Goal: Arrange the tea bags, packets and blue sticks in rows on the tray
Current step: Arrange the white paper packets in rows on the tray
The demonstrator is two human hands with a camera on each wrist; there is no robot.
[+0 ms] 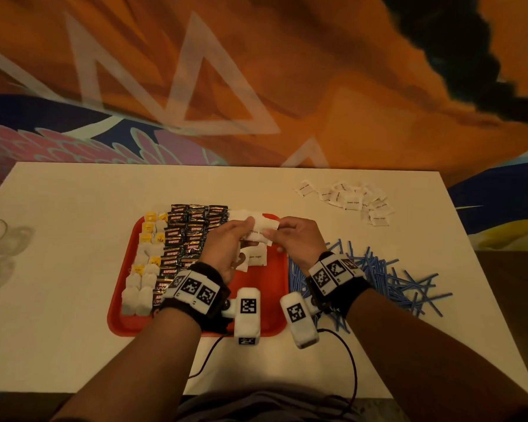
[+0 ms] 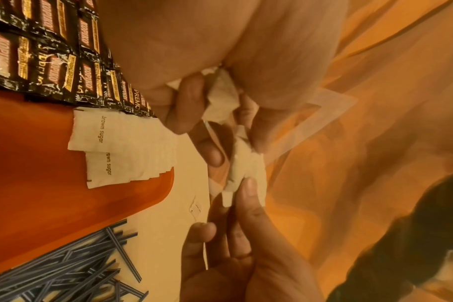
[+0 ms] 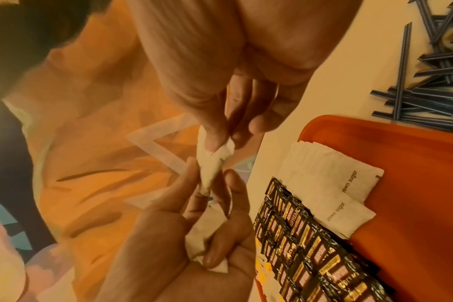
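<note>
Both hands (image 1: 226, 239) pinch crumpled white sugar pkts (image 1: 261, 229).

you can read "brown sugar" in brown print on the white sugar packets (image 2: 122, 134) lying on the red tray (image 2: 34, 183). the black coffee sachets (image 2: 42, 47) carry "kopiko" with "supremo" on some. one yellow tea bag tag (image 1: 160, 239) reads "tea". the square wrist markers (image 1: 194, 288) show only coded patterns.
</note>
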